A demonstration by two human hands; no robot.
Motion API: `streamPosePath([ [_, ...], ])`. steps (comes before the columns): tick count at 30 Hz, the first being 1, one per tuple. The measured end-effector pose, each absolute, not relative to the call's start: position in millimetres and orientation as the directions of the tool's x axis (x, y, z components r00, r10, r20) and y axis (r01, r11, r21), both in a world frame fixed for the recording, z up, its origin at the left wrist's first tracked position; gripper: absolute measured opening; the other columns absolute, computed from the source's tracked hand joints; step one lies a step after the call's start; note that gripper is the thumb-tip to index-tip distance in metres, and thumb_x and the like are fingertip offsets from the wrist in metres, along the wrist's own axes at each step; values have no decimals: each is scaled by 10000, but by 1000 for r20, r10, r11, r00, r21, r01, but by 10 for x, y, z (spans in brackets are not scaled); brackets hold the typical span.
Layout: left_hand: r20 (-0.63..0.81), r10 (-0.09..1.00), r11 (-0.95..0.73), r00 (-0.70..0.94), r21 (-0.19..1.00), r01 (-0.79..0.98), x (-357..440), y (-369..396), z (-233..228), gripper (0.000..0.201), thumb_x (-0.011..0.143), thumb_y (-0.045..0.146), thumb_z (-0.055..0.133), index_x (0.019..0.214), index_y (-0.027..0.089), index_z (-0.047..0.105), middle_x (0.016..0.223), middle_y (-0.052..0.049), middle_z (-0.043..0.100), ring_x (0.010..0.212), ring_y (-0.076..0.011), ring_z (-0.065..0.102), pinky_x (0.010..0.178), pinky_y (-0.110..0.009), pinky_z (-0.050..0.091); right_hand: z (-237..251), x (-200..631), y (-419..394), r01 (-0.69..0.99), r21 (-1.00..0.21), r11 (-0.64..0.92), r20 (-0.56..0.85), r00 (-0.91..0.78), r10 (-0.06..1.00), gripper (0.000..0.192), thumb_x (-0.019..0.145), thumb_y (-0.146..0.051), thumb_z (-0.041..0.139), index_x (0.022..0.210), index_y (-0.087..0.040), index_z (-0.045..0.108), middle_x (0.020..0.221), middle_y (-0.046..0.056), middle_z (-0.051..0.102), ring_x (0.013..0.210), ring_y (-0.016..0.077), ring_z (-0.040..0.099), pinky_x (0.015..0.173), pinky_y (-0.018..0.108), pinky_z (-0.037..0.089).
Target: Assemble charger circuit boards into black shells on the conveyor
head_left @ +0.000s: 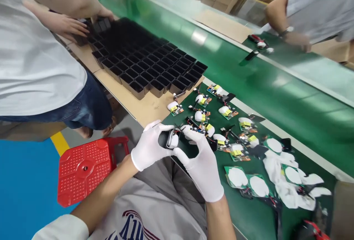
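Both my hands wear white gloves. My left hand (148,146) grips a small black housing (166,139) at the near edge of the green work surface (249,210). My right hand (201,164) pinches the same housing from the right, its fingers on a white-padded circuit board (173,140) that sits in the housing's mouth. Just beyond my fingers lie several loose circuit boards with white pads and yellow parts (201,116).
A tray of black housings (155,66) rests on cardboard (138,103) at left, with another person's hands (69,26) on its far end. A green conveyor belt (276,85) runs behind. Another person's arm (293,35) reaches across it. A red stool (85,168) stands below left.
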State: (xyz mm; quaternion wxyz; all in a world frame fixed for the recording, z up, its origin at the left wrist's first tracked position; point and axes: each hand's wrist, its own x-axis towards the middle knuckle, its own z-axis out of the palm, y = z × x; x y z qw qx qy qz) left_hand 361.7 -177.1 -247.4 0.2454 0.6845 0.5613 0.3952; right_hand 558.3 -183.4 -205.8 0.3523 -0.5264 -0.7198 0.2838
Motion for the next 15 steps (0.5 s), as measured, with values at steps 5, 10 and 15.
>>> streamPosePath([
  [5,271,962,-253,46,807,533,3646,-1741,-2427,530,659,362,1007,1105,235,749,902,-16,774,834,-251,734,867,-424,590,-2028,5469,-1706,583,-791,185,125,-141,982,381,905,-405,778,1236,-222,736,1180,95,781,1027,285,740,1015,500,634],
  [10,240,971,-211,12,827,521,3718,-1716,-2321,302,759,377,923,996,270,770,771,15,718,704,-203,642,764,-375,522,-1963,5352,-1775,596,-799,81,68,-45,997,380,932,-465,733,1229,-229,756,975,47,776,829,244,713,869,437,650],
  [15,315,949,-268,-8,821,504,3741,-1750,-2400,160,872,237,771,1019,272,721,807,29,750,707,-180,643,842,-377,538,-1952,5299,-1774,604,-794,75,86,-10,996,386,880,-423,741,1216,-236,775,932,33,769,784,232,703,796,401,650],
])
